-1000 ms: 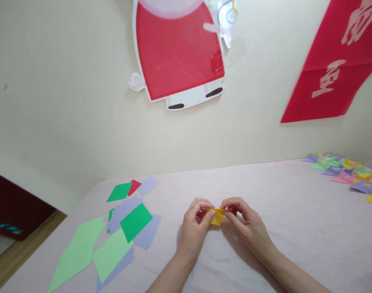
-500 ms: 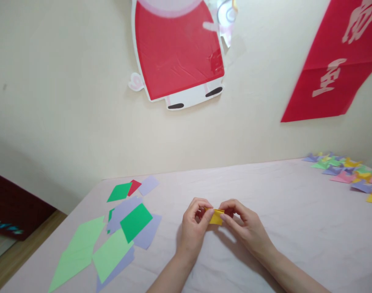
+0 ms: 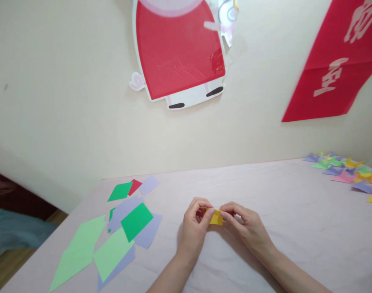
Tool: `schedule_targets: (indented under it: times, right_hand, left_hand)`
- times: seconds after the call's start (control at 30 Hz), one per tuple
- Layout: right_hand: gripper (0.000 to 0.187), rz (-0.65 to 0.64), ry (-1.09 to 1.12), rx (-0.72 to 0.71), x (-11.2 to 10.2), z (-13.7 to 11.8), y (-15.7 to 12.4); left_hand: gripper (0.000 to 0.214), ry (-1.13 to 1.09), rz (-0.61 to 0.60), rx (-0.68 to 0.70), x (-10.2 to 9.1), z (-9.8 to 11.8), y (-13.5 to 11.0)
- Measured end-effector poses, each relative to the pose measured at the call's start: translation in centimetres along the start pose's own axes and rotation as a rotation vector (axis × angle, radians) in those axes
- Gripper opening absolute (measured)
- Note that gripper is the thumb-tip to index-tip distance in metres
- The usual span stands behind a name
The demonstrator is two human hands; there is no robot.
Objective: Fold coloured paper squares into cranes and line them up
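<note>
A small folded piece of yellow paper [image 3: 216, 218] is held up between my two hands, just over the cloth-covered table [image 3: 234, 264]. My left hand [image 3: 196, 219] pinches its left end, thumb in front and fingers behind. At the paper's upper right corner, my right hand [image 3: 247, 224] grips it between thumb and index finger. My fingers cover both ends, and the far side of the paper is hidden.
Loose sheets lie on the left: light green paper [image 3: 82, 244], dark green paper [image 3: 137, 221], lavender paper [image 3: 149, 185] and a red piece [image 3: 135, 187]. Folded paper shapes [image 3: 344, 177] cluster at the back right. Behind rises a wall [image 3: 82, 101] with a cartoon cutout [image 3: 179, 53].
My right thumb and fingers have shifted slightly on the yellow paper's upper right edge. A bluish blurred shape now shows at the lower left, beyond the table.
</note>
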State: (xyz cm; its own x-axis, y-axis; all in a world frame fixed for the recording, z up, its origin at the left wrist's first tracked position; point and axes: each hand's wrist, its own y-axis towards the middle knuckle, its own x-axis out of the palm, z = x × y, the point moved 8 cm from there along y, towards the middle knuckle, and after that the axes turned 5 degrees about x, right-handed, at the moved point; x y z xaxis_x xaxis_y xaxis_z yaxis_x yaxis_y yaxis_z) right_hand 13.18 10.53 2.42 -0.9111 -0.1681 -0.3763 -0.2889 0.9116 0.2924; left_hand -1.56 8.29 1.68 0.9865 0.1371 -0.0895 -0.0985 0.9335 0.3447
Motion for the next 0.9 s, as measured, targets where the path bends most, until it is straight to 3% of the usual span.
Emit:
schedule_targets:
  times: [0.33,0.8,0.9]
  right_hand:
    - [0.021,0.048,0.024,0.009,-0.6,0.1,0.0]
    - [0.016,0.08,0.009,-0.095,-0.9,-0.7,-0.1]
    - [0.014,0.121,-0.011,-0.138,-1.2,-0.9,-0.1]
  left_hand:
    - [0.006,0.013,-0.007,0.033,-0.1,0.4,0.2]
    - [0.006,0.082,0.033,0.054,-0.7,0.9,0.2]
    - [0.007,0.115,0.097,0.035,-1.0,1.0,0.0]
